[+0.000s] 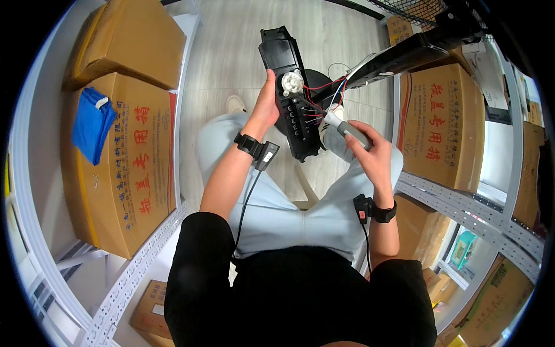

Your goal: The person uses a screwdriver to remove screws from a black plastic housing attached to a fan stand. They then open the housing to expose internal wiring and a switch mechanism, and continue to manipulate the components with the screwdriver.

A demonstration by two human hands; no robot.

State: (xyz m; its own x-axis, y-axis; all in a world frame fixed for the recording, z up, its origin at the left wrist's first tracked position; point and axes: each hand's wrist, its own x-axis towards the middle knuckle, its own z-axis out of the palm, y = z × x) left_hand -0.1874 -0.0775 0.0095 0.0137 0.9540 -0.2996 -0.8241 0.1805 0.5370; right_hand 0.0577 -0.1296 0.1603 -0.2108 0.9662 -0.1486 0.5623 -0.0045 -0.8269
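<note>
My left hand [266,106] is closed around the left edge of a long black control panel [280,51] from a fan. A round whitish part [292,83] and a row of small buttons sit on the panel. Red, white and blue wires [345,87] run from it to the black fan pole [399,59] at the upper right. In my right hand [374,155] is a grey-handled tool [354,135]. Its pale tip points at the wires beside the button row; the tip's exact kind is not clear. A black round base [315,78] shows partly behind the panel.
Cardboard boxes [128,43] stand on a white shelf at the left, with a blue cloth [92,124] on one. More boxes [442,124] fill the metal rack [457,199] at the right. A wire fan grille [413,10] juts in at the upper right. Cables hang from both wrist straps.
</note>
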